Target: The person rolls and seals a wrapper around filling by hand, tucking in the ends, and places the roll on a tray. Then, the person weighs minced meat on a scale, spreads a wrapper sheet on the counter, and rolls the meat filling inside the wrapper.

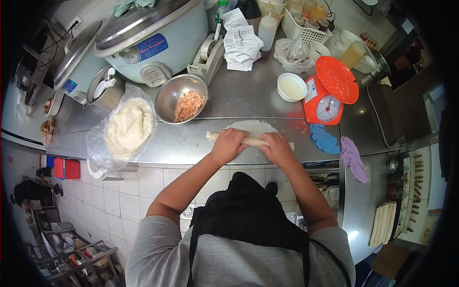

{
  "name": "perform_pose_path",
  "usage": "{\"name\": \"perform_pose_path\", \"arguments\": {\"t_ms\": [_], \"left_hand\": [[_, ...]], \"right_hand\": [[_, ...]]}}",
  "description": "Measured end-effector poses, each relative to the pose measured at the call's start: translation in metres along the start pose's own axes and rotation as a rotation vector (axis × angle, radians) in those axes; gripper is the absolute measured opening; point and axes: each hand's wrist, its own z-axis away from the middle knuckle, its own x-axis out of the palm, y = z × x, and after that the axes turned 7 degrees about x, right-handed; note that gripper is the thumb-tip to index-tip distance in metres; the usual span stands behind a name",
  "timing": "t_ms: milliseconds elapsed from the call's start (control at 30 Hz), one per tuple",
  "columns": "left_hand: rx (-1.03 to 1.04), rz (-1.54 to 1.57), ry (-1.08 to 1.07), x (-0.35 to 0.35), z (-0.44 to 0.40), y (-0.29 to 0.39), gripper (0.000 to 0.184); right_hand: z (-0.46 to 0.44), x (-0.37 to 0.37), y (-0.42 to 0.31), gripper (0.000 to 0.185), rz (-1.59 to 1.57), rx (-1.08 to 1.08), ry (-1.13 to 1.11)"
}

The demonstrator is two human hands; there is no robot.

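On the steel counter, my left hand (pixel 229 145) and my right hand (pixel 278 149) are closed over a long, pale spring roll (pixel 255 141), its ends showing past both hands. The unrolled part of its thin wrapper (pixel 253 126) lies flat just beyond my fingers. To the left, a steel bowl (pixel 165 106) holds orange-pink shredded filling (pixel 189 105). Beside that bowl, a stack of pale wrappers (pixel 126 125) rests in an open plastic bag (pixel 98 143). A white bowl (pixel 291 88) of whitish liquid stands ahead of my right hand.
An orange scale (pixel 329 109) stands right of the white bowl, with blue (pixel 324 138) and purple (pixel 353 160) cloths nearby. Rice cookers (pixel 184 43), a tape dispenser (pixel 206 61) and paper slips (pixel 240 43) line the back. Finished rolls (pixel 383 224) lie at the lower right. Another person (pixel 33 192) is far left.
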Motion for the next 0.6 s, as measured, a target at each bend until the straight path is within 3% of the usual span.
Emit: {"name": "perform_pose_path", "arguments": {"t_ms": [133,233,333,467,600], "left_hand": [[0.021,-0.019,0.013,-0.002,-0.005,-0.005,0.023],[0.039,-0.058,0.038,-0.004,-0.008,-0.007,0.02],[0.041,-0.076,0.024,-0.006,-0.013,-0.01,0.017],[0.023,-0.104,-0.042,-0.009,-0.017,-0.011,0.017],[0.0,-0.139,0.069,0.0,-0.018,0.006,0.025]], "right_hand": [[-0.007,-0.006,-0.006,0.019,0.037,0.122,-0.082],[-0.01,-0.006,-0.012,0.02,0.273,0.171,-0.044],[-0.006,0.001,-0.01,0.023,0.225,-0.038,0.268],[0.0,-0.002,-0.005,0.028,0.198,-0.089,0.139],[-0.005,0.001,0.006,0.03,0.177,-0.092,0.066]]}}
